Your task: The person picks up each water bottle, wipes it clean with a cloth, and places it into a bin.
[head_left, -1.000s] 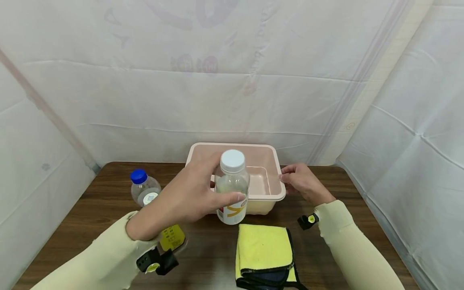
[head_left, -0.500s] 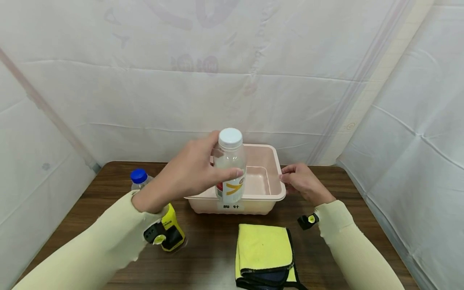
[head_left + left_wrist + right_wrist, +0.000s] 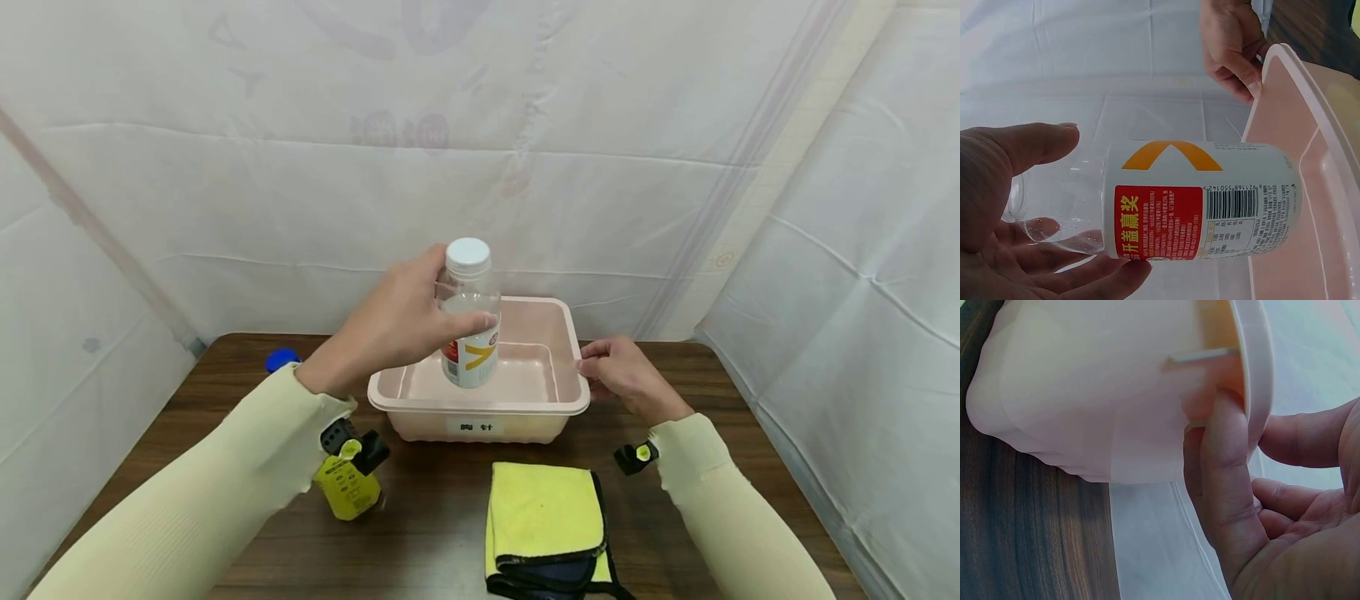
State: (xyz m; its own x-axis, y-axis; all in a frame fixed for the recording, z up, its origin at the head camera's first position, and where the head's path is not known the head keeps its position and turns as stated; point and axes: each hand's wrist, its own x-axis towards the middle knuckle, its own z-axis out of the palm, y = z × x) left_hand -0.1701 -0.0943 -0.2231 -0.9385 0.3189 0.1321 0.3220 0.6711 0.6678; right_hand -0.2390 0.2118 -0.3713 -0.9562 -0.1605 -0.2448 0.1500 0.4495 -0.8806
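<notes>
My left hand (image 3: pixel 405 321) grips a clear plastic bottle (image 3: pixel 470 333) with a white cap, its label white with red and orange print. The bottle is upright above the pink plastic bin (image 3: pixel 480 407) and overlaps its inside in the head view. In the left wrist view, the thumb and fingers wrap round the bottle (image 3: pixel 1204 200) near its clear upper part. My right hand (image 3: pixel 626 375) pinches the bin's right rim; the right wrist view has the thumb on one side of the rim (image 3: pixel 1259 369) and a finger under it. A label with dark characters marks the bin's front.
A folded yellow cloth (image 3: pixel 547 512) with black edging lies in front of the bin on the brown wooden table (image 3: pixel 427 517). At the left, a yellow-labelled container (image 3: pixel 348 490) and a blue cap (image 3: pixel 282 359) are partly hidden by my left arm. White sheeting (image 3: pixel 600 208) hangs behind and beside the table.
My left hand has lifted the bottle from in front of the bin, up and slightly left, to above its opening. The right hand stays at the rim.
</notes>
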